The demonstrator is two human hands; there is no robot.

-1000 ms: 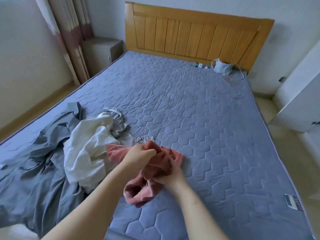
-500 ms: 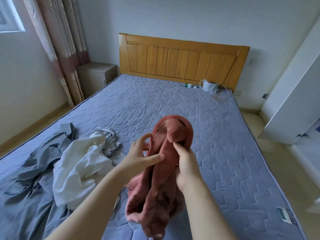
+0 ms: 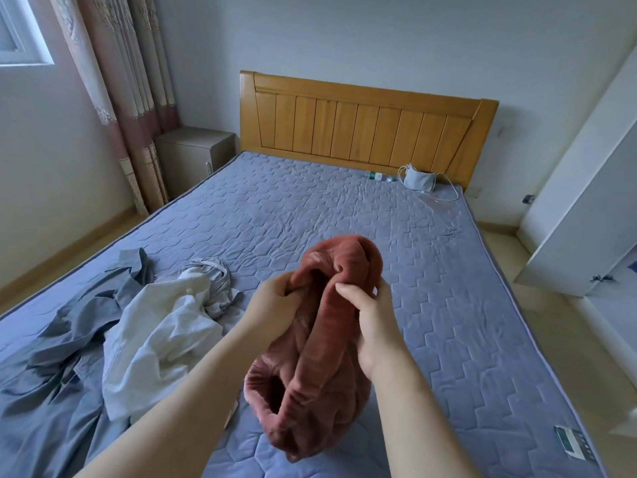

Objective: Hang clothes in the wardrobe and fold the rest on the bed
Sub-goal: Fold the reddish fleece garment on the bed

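Two hands, one garment. Left hand (image 3: 272,305): fingers curled into the upper left folds of the rust-red fleece garment (image 3: 320,357); half a second ago its fingers were spread beside the cloth. Right hand (image 3: 374,326): thumb and fingers pinching the upper right edge, as before.

Garment: bunched, held in the air above the near part of the bed (image 3: 344,208), lower end hanging; one second ago it lay low against the mattress beside the heap.

Heap, left of the arms, unmoved: white garment (image 3: 162,339), crumpled, lying over a grey garment (image 3: 69,339).

Far end: wooden headboard (image 3: 365,129); face mask (image 3: 418,179) on the mattress just beside it.

Right edge: white wardrobe door (image 3: 586,201), standing open.
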